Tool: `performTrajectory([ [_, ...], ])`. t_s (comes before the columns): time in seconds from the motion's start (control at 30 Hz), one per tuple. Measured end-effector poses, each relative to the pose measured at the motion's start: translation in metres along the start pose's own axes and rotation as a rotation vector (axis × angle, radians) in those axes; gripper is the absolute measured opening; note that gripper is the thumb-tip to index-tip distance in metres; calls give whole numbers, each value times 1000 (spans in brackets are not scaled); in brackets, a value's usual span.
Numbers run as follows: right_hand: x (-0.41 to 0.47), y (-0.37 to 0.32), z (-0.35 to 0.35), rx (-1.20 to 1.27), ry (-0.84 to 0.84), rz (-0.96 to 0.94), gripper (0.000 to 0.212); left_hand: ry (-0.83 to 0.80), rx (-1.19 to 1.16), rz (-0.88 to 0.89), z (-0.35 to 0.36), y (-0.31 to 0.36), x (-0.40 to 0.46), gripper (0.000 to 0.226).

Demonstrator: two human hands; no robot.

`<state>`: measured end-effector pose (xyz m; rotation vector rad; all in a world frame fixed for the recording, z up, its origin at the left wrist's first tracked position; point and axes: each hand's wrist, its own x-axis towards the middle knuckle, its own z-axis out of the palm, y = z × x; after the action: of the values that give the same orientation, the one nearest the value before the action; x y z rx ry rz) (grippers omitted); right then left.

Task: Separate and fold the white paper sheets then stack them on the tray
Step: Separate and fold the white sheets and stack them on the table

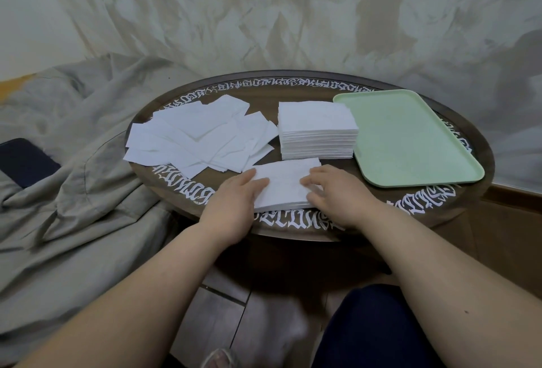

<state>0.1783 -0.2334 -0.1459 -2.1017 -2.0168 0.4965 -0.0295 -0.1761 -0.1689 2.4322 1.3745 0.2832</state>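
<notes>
A folded white paper sheet [286, 184] lies at the near edge of the round table. My left hand [234, 194] rests on its left side with fingers laid flat. My right hand [334, 190] presses its right side, fingers lightly bent on the paper. Behind it stands a thick stack of unfolded white sheets [318, 130]. Several folded sheets lie scattered in a loose pile [199, 136] at the table's left. A pale green tray [410, 139] sits at the right with nothing on it.
The table [475, 200] is dark brown with white lettering round its rim. Grey cloth [73, 191] lies heaped to the left, with a dark phone-like object [25, 161] on it. A wall hanging fills the background.
</notes>
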Motion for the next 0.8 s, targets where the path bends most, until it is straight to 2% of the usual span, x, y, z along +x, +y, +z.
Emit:
performTrajectory([
  [0.13,-4,-5,-3,-102,-14,6,40,-23,-32,-31,-4,0,2,52],
  [0.27,-3,-28,-15,-55,171,-61,40,68,-81,-97,-23,-9,1,48],
  [0.33,6,-47,-21,-39,198,-136,41,121,-67,-135,-35,-18,1,48],
  [0.43,30,-77,-19,-30,158,-217,44,152,-24,-157,-48,-35,2,48],
  [0.6,81,-110,-2,-14,118,-247,52,140,72,-199,-63,-77,15,50],
  [0.8,153,-137,12,-47,89,-257,75,43,154,-267,-67,-123,51,55],
])
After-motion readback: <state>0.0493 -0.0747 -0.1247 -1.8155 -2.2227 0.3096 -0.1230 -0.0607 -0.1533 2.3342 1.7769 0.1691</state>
